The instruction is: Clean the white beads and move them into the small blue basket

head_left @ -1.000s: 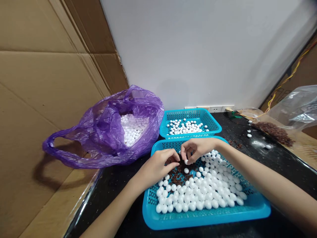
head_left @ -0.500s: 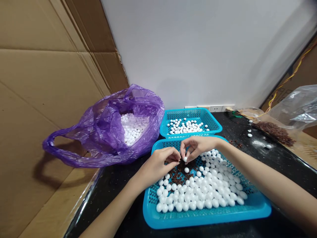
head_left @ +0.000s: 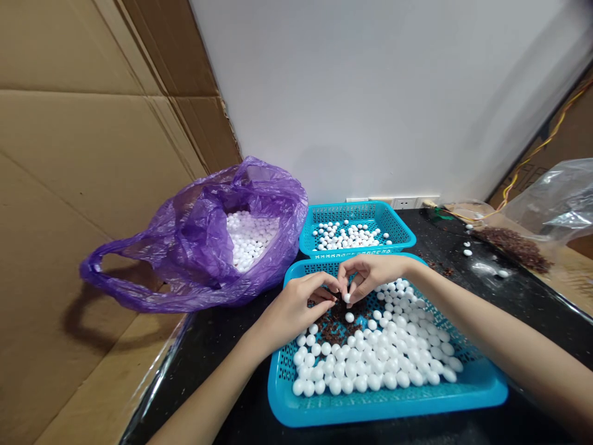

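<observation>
Both hands meet over the far left part of the near blue basket (head_left: 384,417). My right hand (head_left: 364,278) pinches a small white ball (head_left: 346,298) between its fingertips. Close against it, my left hand (head_left: 308,303) has thumb and fingers drawn together; a tiny dark bit seems to sit at the tips, too small to name. Just below the fingers lies another white ball (head_left: 349,317). Dark brown crumbly bits (head_left: 336,327) cover the basket floor under the hands. Many white balls (head_left: 380,352) fill the basket's near and right parts.
A second blue basket (head_left: 398,232) with white balls stands behind. On the left, a purple plastic bag (head_left: 194,247) holds more white balls. Brown bits (head_left: 514,247) lie by a clear bag (head_left: 556,198) at right, with loose balls nearby. Cardboard (head_left: 69,185) stands at left.
The left fingers have shifted slightly towards the right hand, and their tips now come closer to it. The right hand and its ball have hardly moved.
</observation>
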Tool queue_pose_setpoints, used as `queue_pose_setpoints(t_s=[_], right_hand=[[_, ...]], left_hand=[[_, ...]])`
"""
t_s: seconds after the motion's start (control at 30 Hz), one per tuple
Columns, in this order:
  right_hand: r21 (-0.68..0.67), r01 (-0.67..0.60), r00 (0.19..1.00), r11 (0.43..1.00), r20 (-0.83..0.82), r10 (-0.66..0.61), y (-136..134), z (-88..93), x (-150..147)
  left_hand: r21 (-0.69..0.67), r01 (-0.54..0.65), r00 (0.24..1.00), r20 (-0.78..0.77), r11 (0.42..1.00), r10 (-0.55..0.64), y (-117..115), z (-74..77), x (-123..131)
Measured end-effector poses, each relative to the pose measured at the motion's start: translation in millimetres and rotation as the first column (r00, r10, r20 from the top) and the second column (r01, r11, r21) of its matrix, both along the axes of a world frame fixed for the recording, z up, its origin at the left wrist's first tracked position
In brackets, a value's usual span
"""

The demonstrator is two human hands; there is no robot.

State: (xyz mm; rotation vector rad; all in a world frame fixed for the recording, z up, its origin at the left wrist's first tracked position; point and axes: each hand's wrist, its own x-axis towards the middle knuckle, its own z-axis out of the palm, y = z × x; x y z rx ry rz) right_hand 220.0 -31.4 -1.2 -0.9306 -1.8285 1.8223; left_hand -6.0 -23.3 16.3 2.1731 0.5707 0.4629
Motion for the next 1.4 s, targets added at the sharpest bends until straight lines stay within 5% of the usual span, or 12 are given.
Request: queue_pose_setpoints(t_s=[0.5, 0.77, 1.03, 1.4], right_hand=[[-0.005, 0.003, 1.0, 1.0, 0.021, -0.003, 0.0, -0.3, 0.4], [-0.016, 0.009, 1.0, 1.0, 0.008, -0.009, -0.6, 0.3, -0.1], [0.003, -0.013, 0.996, 1.0, 0.083, 0.013, 0.1, -0.7, -0.6], [0.002, -0.038, 0.995, 0.999, 0.088, 0.037, 1.2, 0.2, -3.1]], left_hand=[[0.082, 0.039, 0.997, -0.065, 0.996, -0.033, 1.4, 0.1, -1.2], [0.336, -0.024, 0.995, -0.087, 0.942, 0.057, 2.7, -2.8, -1.0], [0.398, 0.193, 0.921, -0.389, 0.897, -0.026, 0.3, 1.9, -0.3], [0.459, 0.274, 0.88, -0.474, 0.845, -0.028, 0.2, 0.3, 2.9]])
